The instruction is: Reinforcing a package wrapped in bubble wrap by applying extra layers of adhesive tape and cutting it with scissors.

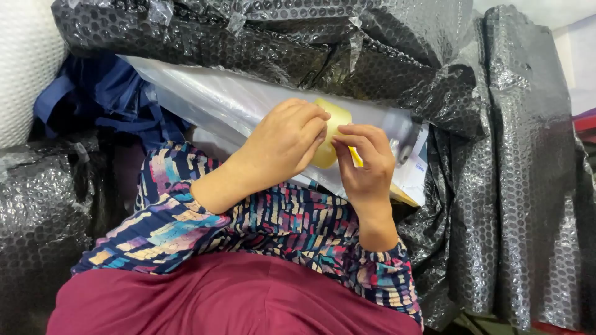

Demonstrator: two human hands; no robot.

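A pale yellow roll of tape [330,133] sits in the middle of the view, in front of a clear plastic bag [217,99] that lies on my lap. My left hand [282,139] wraps over the roll from the left, fingers curled on its top. From the right, the thumb and forefinger of my right hand [366,167] pinch at the roll's edge. Both sleeves have a multicoloured pattern. The lower part of the roll is hidden behind my hands.
Black bubble-wrapped bundles surround me: one across the top [261,37], one at the left [43,205], tall ones at the right [528,167]. Blue fabric [105,93] lies at upper left, white bubble wrap [25,62] beside it. A maroon garment [230,298] covers my lap.
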